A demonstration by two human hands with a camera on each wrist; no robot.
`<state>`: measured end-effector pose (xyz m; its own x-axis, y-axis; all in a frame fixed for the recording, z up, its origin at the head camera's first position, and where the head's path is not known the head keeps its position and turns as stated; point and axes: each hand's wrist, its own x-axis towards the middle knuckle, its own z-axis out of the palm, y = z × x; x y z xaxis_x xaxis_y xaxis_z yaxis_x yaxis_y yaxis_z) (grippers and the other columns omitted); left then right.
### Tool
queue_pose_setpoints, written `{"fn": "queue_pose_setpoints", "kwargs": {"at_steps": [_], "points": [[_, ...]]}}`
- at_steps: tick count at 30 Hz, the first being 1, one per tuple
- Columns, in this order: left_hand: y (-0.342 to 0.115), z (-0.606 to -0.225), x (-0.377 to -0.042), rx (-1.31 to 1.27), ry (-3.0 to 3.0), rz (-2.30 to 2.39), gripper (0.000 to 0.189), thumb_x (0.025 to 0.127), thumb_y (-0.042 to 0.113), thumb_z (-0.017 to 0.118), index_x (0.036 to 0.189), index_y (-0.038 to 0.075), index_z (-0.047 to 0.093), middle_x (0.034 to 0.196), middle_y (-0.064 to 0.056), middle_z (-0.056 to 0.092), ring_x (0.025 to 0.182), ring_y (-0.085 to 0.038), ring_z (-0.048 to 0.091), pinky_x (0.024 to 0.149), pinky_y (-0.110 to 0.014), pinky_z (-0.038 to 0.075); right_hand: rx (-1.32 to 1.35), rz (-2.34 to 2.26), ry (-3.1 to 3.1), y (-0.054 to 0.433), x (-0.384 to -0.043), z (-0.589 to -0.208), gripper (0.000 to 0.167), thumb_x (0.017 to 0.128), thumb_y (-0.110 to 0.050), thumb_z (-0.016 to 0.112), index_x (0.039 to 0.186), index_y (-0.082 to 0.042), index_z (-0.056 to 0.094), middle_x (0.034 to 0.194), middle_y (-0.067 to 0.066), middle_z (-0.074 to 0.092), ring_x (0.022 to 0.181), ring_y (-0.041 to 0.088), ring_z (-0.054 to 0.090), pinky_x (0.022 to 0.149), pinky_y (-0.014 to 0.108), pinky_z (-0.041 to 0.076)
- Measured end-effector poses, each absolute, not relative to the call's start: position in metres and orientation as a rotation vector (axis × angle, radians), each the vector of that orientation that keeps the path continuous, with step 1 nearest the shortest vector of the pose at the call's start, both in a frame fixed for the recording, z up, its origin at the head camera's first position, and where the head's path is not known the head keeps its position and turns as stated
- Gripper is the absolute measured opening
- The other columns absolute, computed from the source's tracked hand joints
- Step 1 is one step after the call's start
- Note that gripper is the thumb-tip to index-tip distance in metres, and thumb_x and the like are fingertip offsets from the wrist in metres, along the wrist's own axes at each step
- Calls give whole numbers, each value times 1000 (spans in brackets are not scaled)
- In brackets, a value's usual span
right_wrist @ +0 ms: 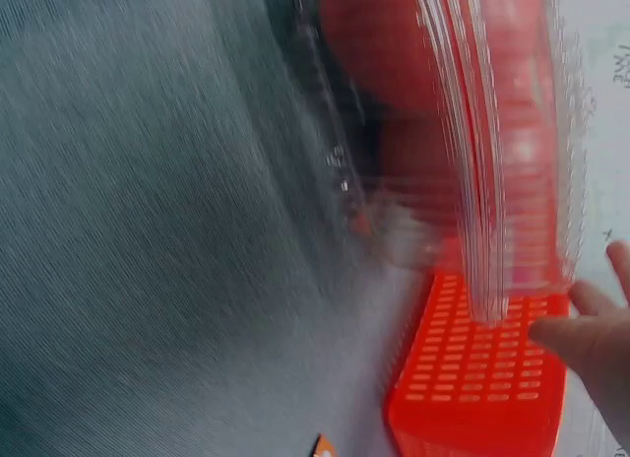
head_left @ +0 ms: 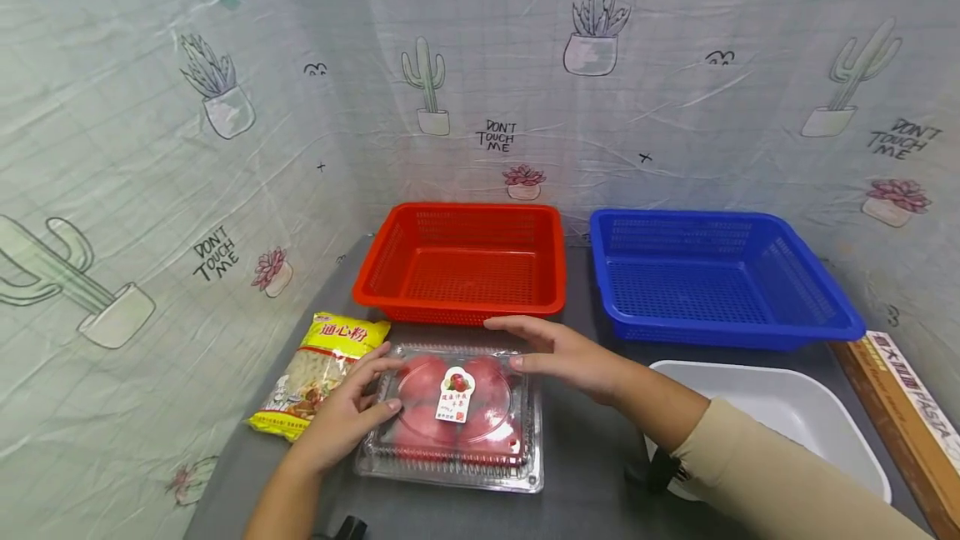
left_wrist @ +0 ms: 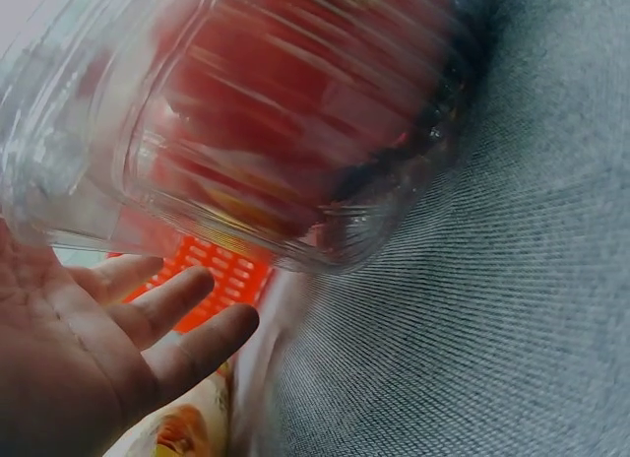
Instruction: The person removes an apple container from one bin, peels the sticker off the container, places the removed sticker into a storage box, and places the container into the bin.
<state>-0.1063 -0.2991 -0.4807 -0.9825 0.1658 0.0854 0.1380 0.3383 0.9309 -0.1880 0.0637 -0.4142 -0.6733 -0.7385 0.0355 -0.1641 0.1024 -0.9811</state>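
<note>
A clear plastic box point(head_left: 450, 480) of red apples point(head_left: 423, 423), with a white label point(head_left: 454, 398) on its lid, lies on the grey table in the head view. My left hand point(head_left: 348, 411) is at its left side, fingers spread and loosely bent. The left wrist view has that hand point(left_wrist: 89, 349) palm up to the camera, its fingers beside the box wall. At the box's far right corner is my right hand point(head_left: 566, 361), fingers extended over the lid's edge. In the right wrist view, fingertips of this hand point(right_wrist: 600, 339) are close beside the rim.
A yellow bag of pasta point(head_left: 322, 373) lies left of the box. Behind stand a red basket point(head_left: 459, 311) and a blue basket point(head_left: 738, 336). Under my right forearm is a white basin point(head_left: 817, 423), with a long pasta box point(head_left: 903, 415) at the right edge.
</note>
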Motion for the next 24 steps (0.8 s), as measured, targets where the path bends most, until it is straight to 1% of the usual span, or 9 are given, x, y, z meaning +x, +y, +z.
{"fn": "queue_pose_setpoints", "kwargs": {"at_steps": [1,4,5,7,10,13,16,18,24], "points": [[-300,-481,-107,290,2547,1769,46,98,16,79,142,17,65,173,-15,27,156,-45,26,106,-27,47,-922,-1601,1886,62,-192,-414,57,104,-20,66,159,-13,51,168,6,41,158,34,27,124,65,27],[-301,-482,-108,286,2536,1773,47,98,17,79,142,18,65,174,-15,26,157,-45,25,106,-27,47,-1002,-1545,1871,56,-201,-413,55,105,-26,67,157,-13,55,170,6,39,161,29,24,126,66,21],[-301,-483,-108,279,2532,1769,47,98,18,79,142,18,65,174,-14,26,157,-44,25,107,-28,47,-1026,-1510,1881,54,-204,-414,54,105,-28,67,156,-15,57,171,5,38,161,27,23,126,66,19],[-301,-484,-109,273,2530,1768,47,98,19,79,142,19,65,174,-15,25,157,-44,25,109,-33,47,-1085,-1434,1916,50,-210,-416,52,105,-31,66,155,-18,59,172,3,37,162,26,21,126,66,18],[-301,-484,-109,265,2529,1769,47,97,19,78,142,19,65,174,-15,26,157,-44,25,111,-46,45,-1180,-1312,1966,45,-220,-420,51,106,-36,64,154,-22,61,172,-1,37,162,25,20,127,65,18],[-299,-485,-109,270,2531,1780,47,97,18,79,141,18,65,173,-17,26,157,-46,24,109,-54,44,-1242,-1223,1975,39,-228,-424,50,106,-40,62,153,-23,62,171,0,39,162,25,23,127,62,23],[-299,-485,-108,278,2537,1786,46,97,16,78,141,17,64,173,-18,27,157,-48,23,107,-56,43,-1249,-1154,1959,33,-233,-426,49,106,-41,64,151,-23,64,170,4,40,160,25,28,125,59,28],[-298,-485,-108,281,2538,1787,46,97,16,78,141,17,64,173,-17,28,157,-48,23,109,-58,42,-1240,-1117,1959,28,-236,-428,48,105,-40,66,150,-23,65,169,6,41,159,24,30,124,56,31],[-298,-486,-107,288,2500,1817,47,97,13,77,142,13,61,174,-18,27,159,-50,19,117,-70,28,-1205,-1070,1948,14,-244,-428,46,100,-35,73,145,-24,70,168,7,43,156,22,34,123,49,36]]}}
